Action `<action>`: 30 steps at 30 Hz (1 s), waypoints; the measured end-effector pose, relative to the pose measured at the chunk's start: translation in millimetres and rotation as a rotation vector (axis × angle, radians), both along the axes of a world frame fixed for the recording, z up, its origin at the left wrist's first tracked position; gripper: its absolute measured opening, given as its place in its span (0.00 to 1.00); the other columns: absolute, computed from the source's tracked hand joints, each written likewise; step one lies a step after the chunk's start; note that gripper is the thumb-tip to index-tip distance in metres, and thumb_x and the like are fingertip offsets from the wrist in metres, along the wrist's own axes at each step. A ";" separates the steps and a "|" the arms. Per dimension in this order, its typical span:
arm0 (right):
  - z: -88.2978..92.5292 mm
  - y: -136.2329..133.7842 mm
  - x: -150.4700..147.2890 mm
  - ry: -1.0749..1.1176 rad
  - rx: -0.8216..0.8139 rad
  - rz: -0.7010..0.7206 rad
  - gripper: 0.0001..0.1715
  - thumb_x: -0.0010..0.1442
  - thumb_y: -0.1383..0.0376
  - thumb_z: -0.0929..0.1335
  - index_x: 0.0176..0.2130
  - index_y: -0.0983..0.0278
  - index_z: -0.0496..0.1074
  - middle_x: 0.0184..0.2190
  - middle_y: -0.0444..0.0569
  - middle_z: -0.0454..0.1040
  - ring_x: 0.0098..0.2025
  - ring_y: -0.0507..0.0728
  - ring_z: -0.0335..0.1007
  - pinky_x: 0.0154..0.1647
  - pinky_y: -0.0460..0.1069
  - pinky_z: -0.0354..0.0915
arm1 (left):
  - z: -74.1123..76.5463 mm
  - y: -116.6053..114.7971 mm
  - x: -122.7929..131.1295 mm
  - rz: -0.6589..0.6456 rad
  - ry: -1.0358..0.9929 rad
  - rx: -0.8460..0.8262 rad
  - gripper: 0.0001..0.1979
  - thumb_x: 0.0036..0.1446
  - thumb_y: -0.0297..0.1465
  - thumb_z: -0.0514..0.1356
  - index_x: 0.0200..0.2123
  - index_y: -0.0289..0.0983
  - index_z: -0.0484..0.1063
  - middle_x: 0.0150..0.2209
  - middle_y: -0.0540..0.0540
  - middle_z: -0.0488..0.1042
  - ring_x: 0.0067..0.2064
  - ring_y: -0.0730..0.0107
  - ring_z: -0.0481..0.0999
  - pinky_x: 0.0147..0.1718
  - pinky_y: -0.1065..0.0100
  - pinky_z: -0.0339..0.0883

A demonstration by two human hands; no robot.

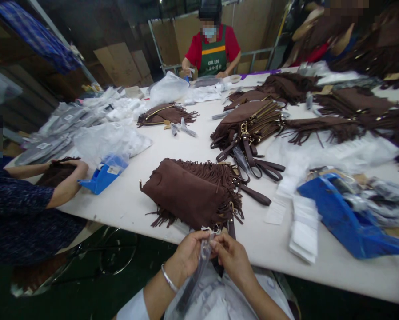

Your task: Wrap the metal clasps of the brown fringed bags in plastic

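Note:
My left hand (188,255) and my right hand (231,257) meet at the near table edge, both pinched closed on the mouth of a thin clear plastic sleeve (199,271) with a dark strap inside it. The sleeve hangs down toward my lap. Just beyond my fingers lies a stack of brown suede fringed bags (189,193), with a brown strap (254,194) trailing from it to the right.
White table (136,209) holds more fringed bags (249,122), white paper slips (302,226), blue tape dispensers at right (346,218) and left (102,175), and plastic bags (109,138). A person's hands (69,178) work at left; another person (213,44) stands at the far end.

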State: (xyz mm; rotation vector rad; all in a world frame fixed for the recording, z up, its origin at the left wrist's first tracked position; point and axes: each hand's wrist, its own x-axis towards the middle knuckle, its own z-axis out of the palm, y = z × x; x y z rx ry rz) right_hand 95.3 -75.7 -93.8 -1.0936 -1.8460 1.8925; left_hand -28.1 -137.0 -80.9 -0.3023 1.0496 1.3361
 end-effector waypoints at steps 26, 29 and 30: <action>-2.2 13.0 -12.5 -0.082 0.101 -0.055 0.15 0.60 0.52 0.62 0.32 0.61 0.66 0.15 0.40 0.68 0.18 0.53 0.66 0.20 0.44 0.61 | -9.1 -30.5 -4.2 -0.095 0.197 0.095 0.09 0.51 0.30 0.62 0.35 0.29 0.74 0.31 0.39 0.78 0.30 0.67 0.77 0.31 0.69 0.69; -2.0 16.0 -12.5 -0.095 0.193 -0.033 0.15 0.61 0.54 0.62 0.31 0.61 0.66 0.17 0.41 0.70 0.20 0.53 0.68 0.22 0.44 0.61 | -10.5 -20.9 -1.7 -0.090 0.212 0.011 0.11 0.49 0.31 0.62 0.34 0.30 0.75 0.28 0.40 0.77 0.27 0.67 0.75 0.26 0.70 0.68; -1.2 17.1 -12.7 -0.097 0.220 -0.024 0.14 0.61 0.54 0.61 0.31 0.61 0.66 0.17 0.41 0.70 0.20 0.53 0.68 0.22 0.44 0.61 | -10.9 -18.1 -0.8 -0.092 0.216 -0.010 0.10 0.49 0.31 0.62 0.34 0.30 0.75 0.26 0.41 0.76 0.25 0.68 0.74 0.24 0.70 0.67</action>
